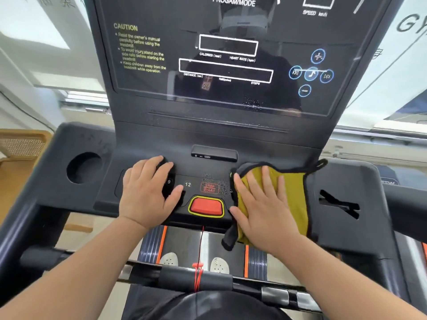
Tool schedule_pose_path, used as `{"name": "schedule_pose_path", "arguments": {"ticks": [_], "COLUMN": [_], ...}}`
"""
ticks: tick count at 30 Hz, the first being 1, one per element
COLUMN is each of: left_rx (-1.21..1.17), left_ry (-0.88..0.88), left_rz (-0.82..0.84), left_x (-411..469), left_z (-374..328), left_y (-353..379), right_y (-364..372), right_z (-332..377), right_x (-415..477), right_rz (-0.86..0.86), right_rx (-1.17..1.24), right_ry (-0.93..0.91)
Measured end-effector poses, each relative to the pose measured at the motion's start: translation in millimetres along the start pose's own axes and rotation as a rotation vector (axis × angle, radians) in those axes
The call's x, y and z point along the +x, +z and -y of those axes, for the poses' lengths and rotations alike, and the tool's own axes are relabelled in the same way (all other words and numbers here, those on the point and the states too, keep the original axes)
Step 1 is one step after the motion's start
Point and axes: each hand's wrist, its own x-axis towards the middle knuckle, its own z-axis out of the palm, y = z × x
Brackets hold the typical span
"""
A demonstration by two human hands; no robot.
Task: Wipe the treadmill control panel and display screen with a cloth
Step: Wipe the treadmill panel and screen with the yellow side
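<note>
Head view: right hand [263,204] flat, fingers straight, presses yellow cloth [294,192] on control panel [111,181] right of red button [205,206]. Cloth lies near-to-far, loop pointing far-right. Left hand [145,192] rests flat too.

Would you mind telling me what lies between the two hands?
In the head view, the red button and a stop/start label lie between the left hand and right hand.

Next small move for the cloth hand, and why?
Likely slide the right hand, pressing the yellow cloth flat, leftward across the control panel toward the red button: the cloth covers only the panel's right side, the left hand lies flat on its left side, and the display screen above has no cloth on it yet.
</note>
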Motion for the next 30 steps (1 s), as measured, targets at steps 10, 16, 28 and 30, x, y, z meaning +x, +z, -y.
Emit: {"name": "schedule_pose_path", "arguments": {"ticks": [10, 16, 28, 30], "left_rx": [-0.043, -0.036, -0.033, -0.034], "left_ry": [-0.013, -0.018, -0.005, -0.005], "left_rz": [-0.027, -0.003, -0.038, -0.044], "left_x": [0, 0, 0, 0], "left_z": [0, 0, 1, 2], "left_y": [1, 2, 4, 5], "right_y": [-4, -11, -10, -16], "right_z": [-74, -35, -91, -84], "right_x": [-19, 22, -5, 17], "right_rz": [0.0, -0.036, -0.006, -0.014], "right_rx": [-0.038, -0.05, -0.141, -0.147], "right_ry": [0.113, 0.094, -0.177, -0.055]}}
